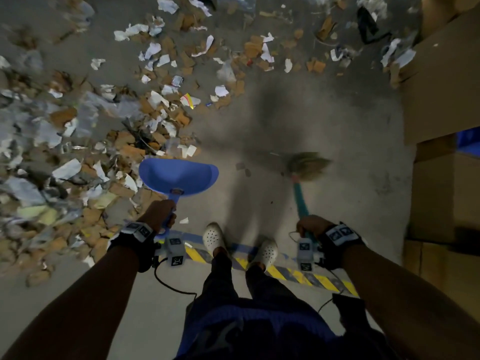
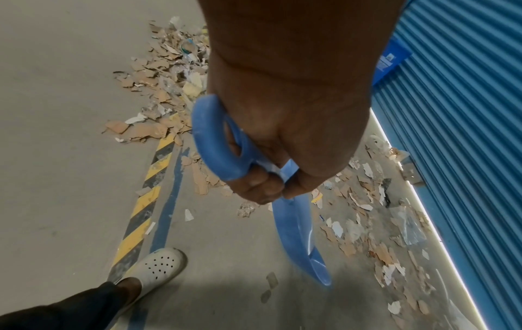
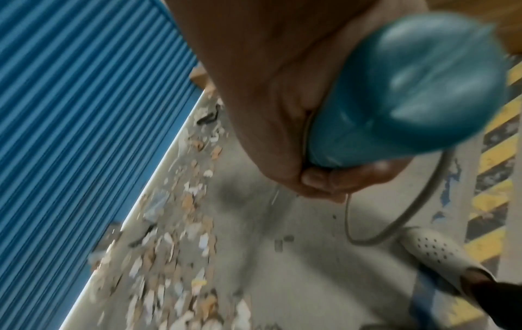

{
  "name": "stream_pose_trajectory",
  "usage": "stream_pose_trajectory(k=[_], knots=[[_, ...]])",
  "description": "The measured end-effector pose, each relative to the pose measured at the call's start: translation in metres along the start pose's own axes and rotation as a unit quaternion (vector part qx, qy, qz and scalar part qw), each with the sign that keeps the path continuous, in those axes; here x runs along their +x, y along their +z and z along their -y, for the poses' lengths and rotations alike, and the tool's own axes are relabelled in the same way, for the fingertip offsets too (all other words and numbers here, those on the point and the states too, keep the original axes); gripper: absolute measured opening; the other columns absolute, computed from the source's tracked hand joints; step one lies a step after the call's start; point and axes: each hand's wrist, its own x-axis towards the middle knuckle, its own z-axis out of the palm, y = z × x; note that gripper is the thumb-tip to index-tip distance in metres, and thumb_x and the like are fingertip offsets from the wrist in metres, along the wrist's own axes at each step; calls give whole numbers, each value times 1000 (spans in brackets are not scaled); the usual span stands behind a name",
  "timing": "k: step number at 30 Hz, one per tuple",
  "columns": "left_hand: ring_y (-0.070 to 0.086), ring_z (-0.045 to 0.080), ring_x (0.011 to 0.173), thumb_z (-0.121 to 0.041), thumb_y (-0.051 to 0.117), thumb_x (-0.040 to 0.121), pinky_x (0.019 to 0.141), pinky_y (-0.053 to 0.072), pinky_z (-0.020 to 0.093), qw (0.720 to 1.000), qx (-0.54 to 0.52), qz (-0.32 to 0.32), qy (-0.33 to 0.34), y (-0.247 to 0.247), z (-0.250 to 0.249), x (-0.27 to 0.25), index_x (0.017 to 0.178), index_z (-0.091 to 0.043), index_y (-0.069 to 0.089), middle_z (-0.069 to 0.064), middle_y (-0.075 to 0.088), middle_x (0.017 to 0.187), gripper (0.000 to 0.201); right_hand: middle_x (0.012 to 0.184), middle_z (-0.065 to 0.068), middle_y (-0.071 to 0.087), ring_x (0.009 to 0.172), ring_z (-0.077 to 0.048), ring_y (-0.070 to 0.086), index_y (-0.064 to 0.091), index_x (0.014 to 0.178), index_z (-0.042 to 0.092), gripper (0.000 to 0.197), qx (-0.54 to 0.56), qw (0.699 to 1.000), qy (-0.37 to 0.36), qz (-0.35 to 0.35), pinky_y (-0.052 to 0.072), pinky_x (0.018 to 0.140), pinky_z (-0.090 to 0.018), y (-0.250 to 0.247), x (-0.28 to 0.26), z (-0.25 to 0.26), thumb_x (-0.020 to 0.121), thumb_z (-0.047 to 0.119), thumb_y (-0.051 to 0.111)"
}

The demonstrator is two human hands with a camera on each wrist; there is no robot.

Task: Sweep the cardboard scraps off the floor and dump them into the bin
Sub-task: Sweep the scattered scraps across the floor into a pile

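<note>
The left hand (image 1: 159, 216) has its fingers wrapped tight around the handle of a blue plastic dustpan (image 1: 178, 177). The right hand (image 1: 310, 225) grips the teal stick of a straw broom (image 1: 306, 165). Brown cardboard scraps (image 1: 130, 148) mixed with white paper lie on the grey floor (image 1: 324, 120) ahead, just past the dustpan's edge, away from both hands.

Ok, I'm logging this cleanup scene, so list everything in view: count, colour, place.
dustpan: one, blue, at the scrap pile's edge.
broom: one, teal handle, straw bristles, on bare floor to the right.
scraps: many, brown and white, spread left and ahead.
boxes: several, brown, stacked at right.
floor tape: one strip, yellow and black, by the feet.
shutter: one, blue, along the far edge.
shoes: two, white.
left hand: grips the dustpan handle.
right hand: grips the broom handle.
</note>
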Motion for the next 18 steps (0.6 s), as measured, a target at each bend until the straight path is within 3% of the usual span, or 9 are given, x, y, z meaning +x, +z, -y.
stream_pose_trajectory(k=[2, 5, 7, 10, 12, 15, 18], knots=[[29, 21, 47, -3, 41, 90, 51, 23, 29, 1000, -9, -5, -1, -20, 8, 3, 66, -8, 38, 11, 35, 52, 25, 45, 8, 61, 61, -15, 49, 60, 48, 7, 47, 27, 998, -33, 39, 41, 59, -21, 25, 4, 28, 93, -1, 49], [28, 19, 43, -3, 39, 92, 50, 21, 28, 1000, -16, -19, -12, -44, 12, 5, 64, -8, 36, 9, 33, 48, 29, 35, 6, 52, 43, -12, 48, 55, 53, 9, 37, 33, 998, -51, 32, 39, 52, -23, 52, -2, 68, 89, 6, 61], [28, 19, 44, -4, 39, 93, 52, 20, 29, 999, -8, -29, -19, -56, 10, 9, 62, -8, 35, 8, 32, 42, 32, 39, 2, 53, 37, -10, 48, 57, 62, 5, 25, 34, 996, -83, 22, 40, 46, -23, 56, -5, 81, 86, 5, 64], [27, 19, 46, -3, 36, 94, 52, 19, 30, 999, -3, -42, 2, -57, -9, 15, 60, -12, 28, 4, 26, 35, 35, 61, -3, 60, 49, -13, 56, 57, 82, 9, 10, -59, 991, -117, -31, 46, 43, -22, 45, -13, 83, 84, 14, 66], [28, 19, 47, -3, 36, 94, 51, 19, 29, 999, -10, -36, 23, -49, -26, 18, 60, -13, 25, 4, 26, 42, 37, 71, -3, 63, 60, -16, 63, 58, 91, 12, 20, -130, 983, -99, -89, 52, 51, -26, 26, -16, 72, 83, 28, 67], [29, 20, 47, -7, 38, 97, 53, 20, 32, 999, -10, 8, 53, -29, -56, 21, 60, -13, 27, 4, 28, 40, 39, 93, -6, 66, 82, -21, 65, 60, 105, 10, 44, -199, 963, -72, -170, 48, 61, -26, -11, -18, 50, 84, 49, 65], [29, 20, 47, -10, 40, 98, 53, 20, 30, 997, -8, 27, 69, 5, -95, 22, 65, -12, 29, 8, 29, 52, 35, 97, -6, 65, 82, -21, 63, 59, 109, 9, 48, -164, 965, -60, -196, 46, 61, -25, -49, -19, 30, 83, 48, 68]])
